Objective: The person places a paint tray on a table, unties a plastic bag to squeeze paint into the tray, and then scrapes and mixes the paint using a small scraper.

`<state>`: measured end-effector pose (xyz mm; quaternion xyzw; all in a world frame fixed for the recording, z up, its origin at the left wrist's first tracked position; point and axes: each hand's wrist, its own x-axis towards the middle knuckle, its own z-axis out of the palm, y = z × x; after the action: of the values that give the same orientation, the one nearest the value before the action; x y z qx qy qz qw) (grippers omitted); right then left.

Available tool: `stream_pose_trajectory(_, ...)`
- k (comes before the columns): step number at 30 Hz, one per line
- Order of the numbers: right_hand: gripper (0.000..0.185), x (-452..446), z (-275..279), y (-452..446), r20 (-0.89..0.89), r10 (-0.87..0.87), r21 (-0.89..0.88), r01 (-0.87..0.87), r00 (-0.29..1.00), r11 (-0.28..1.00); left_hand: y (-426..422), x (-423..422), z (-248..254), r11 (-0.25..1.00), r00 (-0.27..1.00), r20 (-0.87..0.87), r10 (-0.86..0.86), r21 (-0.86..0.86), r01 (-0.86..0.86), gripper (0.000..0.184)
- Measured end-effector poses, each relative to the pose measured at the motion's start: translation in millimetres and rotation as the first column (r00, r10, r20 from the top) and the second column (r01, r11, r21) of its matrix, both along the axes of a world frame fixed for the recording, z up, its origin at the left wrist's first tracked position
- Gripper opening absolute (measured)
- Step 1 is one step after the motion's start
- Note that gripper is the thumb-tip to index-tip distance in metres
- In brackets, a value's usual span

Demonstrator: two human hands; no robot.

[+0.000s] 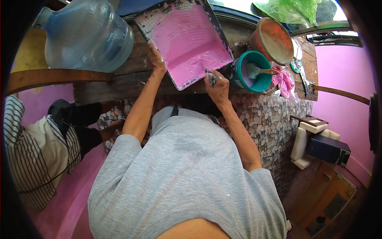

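A black paint tray, coated with wet pink paint, rests tilted on the wooden table in front of me. My left hand grips its left edge, with the thumb side along the rim. Close to the tray's lower right corner, my right hand is closed around a dark, paint-smeared handle. The working end of that tool cannot be made out. Just right of this hand stands a teal bucket with a paintbrush lying across its inside, bristles inward.
A large clear water jug lies on the left. Behind the bucket sits an orange-brown bowl, with a pink plastic bag nearby. The wooden table has its front edge near my waist. Striped clothing is at lower left.
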<state>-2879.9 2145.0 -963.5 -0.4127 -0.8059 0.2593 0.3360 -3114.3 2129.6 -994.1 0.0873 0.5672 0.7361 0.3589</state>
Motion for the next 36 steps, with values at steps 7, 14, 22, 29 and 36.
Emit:
stream_pose_trajectory(7, 0.026, -8, 5, -17, -0.011, 0.061, -0.055, -0.061, 0.998, 0.997, -1, 2, 5, 1.0, 0.997, 0.083, -0.004, -0.005, 0.004, 0.078)
stream_pose_trajectory(14, 0.025, -6, 1, -21, -0.077, 0.166, -0.226, -0.179, 0.983, 0.958, 7, -4, -20, 0.995, 0.991, 0.128, 0.03, 0.094, -0.042, 0.073)
stream_pose_trajectory(22, 0.024, -7, 7, -23, -0.019, 0.222, -0.192, -0.222, 0.975, 0.956, 1, 1, -8, 0.995, 0.991, 0.11, -0.075, 0.08, 0.067, 0.08)
stream_pose_trajectory(29, 0.024, -9, 3, -29, -0.056, 0.293, -0.13, -0.297, 0.955, 0.946, 6, -1, -16, 0.998, 0.997, 0.082, -0.013, 0.057, 0.008, 0.08)
stream_pose_trajectory(36, 0.023, -14, 6, -35, 0.025, 0.278, -0.054, -0.277, 0.96, 0.959, 4, 1, -11, 0.998, 0.998, 0.07, -0.005, 0.062, 0.0, 0.08)
